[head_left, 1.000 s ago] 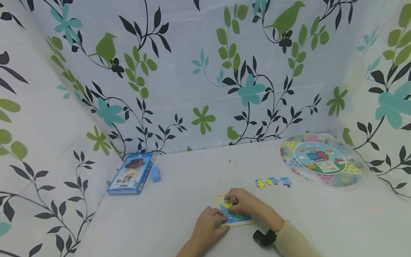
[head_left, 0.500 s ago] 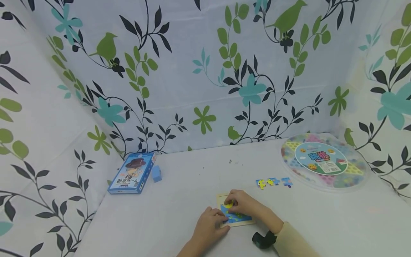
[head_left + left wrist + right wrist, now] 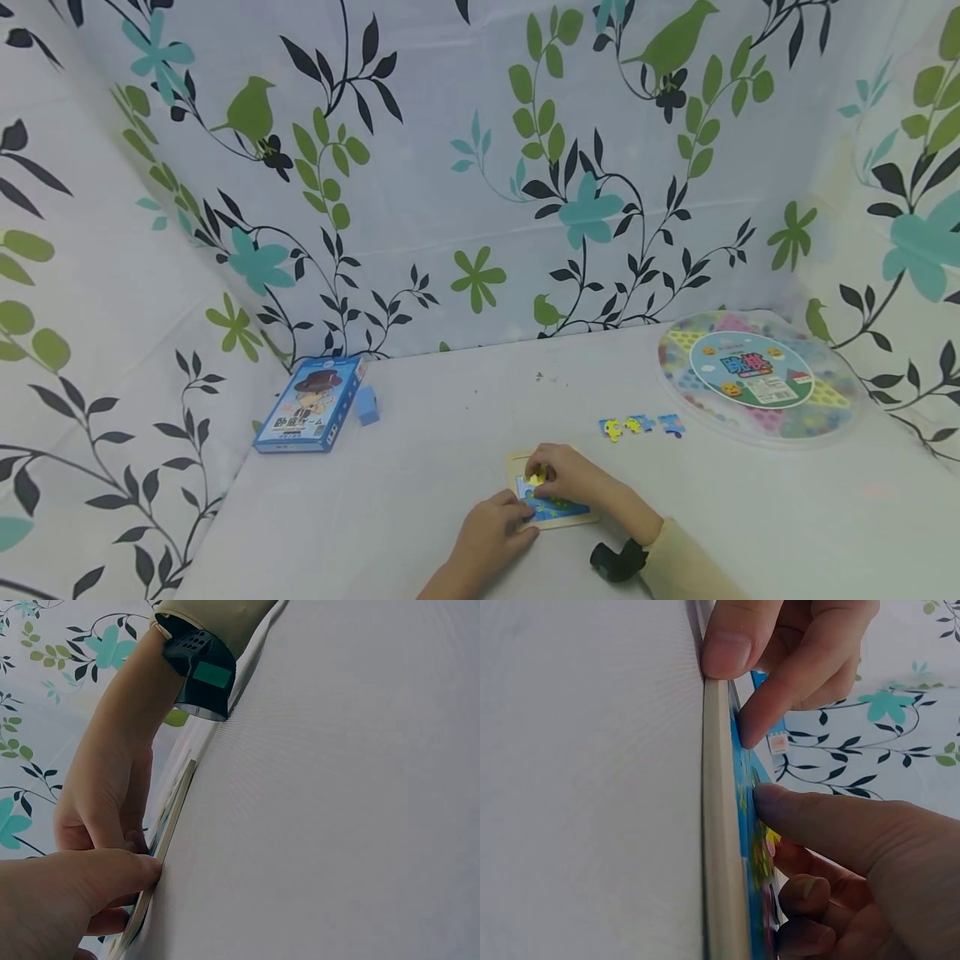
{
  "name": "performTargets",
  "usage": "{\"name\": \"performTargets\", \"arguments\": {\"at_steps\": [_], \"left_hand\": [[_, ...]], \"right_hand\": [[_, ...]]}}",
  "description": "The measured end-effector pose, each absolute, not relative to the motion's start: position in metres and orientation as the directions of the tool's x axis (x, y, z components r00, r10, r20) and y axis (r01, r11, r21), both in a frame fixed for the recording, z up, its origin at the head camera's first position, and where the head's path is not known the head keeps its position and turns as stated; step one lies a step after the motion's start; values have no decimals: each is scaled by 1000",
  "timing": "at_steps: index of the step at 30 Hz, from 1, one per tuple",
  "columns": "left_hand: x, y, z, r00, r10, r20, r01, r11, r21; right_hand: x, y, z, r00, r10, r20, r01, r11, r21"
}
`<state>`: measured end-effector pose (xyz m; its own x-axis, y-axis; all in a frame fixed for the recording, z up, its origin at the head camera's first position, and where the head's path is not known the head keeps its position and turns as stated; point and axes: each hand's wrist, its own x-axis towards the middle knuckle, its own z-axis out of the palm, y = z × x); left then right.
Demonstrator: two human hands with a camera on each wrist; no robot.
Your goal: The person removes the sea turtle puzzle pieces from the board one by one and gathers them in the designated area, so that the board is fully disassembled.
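A small wooden-framed jigsaw puzzle lies flat on the white table, with a blue picture and yellow and green parts. My left hand holds its near left corner, thumb at the frame's edge and a finger on the picture. Over the upper part, my right hand pinches a yellow puzzle piece between thumb and fingers. In the right wrist view, the right thumb is low against the puzzle's surface, and the yellow piece shows only partly. Both hands cover much of the picture.
Several loose puzzle pieces lie beyond the right hand. A round, clear-lidded game set sits at the back right. At the back left are a blue card-game box and a small blue block. Patterned cloth surrounds the table.
The yellow piece under my right fingers has turned slightly and shows a different outline. The right hand has shifted only a little; the left stays on the frame.
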<state>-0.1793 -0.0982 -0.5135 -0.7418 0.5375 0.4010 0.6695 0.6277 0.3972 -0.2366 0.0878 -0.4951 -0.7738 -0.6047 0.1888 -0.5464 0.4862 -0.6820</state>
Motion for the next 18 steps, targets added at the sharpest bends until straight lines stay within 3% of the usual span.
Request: {"name": "performTargets", "arguments": {"at_steps": [8,18], "left_hand": [[-180,-97,-513,-726,542,423,687,607,400],[-180,-97,-512,-761,528,376,648,631,426]], "right_hand": [[-236,90,-494,-771,-606,197,-548,472,-690],[-237,89,-493,-770,-616,168,-534,477,-699]]}}
